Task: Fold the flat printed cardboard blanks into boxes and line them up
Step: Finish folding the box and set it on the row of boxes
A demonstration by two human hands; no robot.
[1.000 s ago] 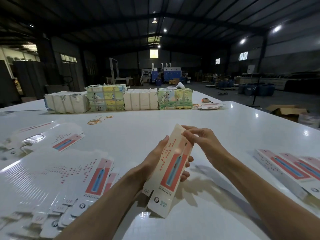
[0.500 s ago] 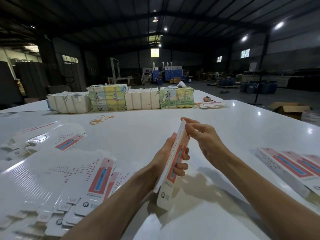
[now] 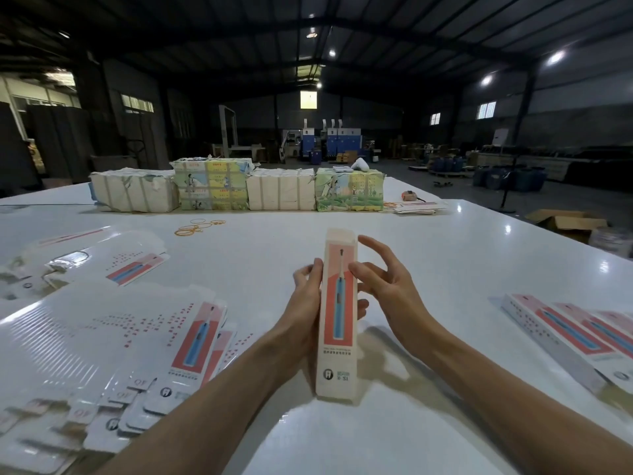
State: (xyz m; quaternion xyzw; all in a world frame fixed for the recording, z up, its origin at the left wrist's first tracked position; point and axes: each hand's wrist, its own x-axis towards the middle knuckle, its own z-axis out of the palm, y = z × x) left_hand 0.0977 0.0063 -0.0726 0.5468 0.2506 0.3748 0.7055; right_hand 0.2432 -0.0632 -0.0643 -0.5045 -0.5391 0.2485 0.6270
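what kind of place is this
Probably a packaging workshop in a warehouse hall: high steel-truss roof, a white table stacked with flat printed blanks, and blue machines at the back.

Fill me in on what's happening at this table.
A person is assembling a printed cardboard box over the white table. The left hand grips the box from behind, fingers wrapping round its sides. The right hand, fingers spread, touches its right edge near the top. A stack of flat blanks lies to the left, and finished boxes lie in a row at the right.
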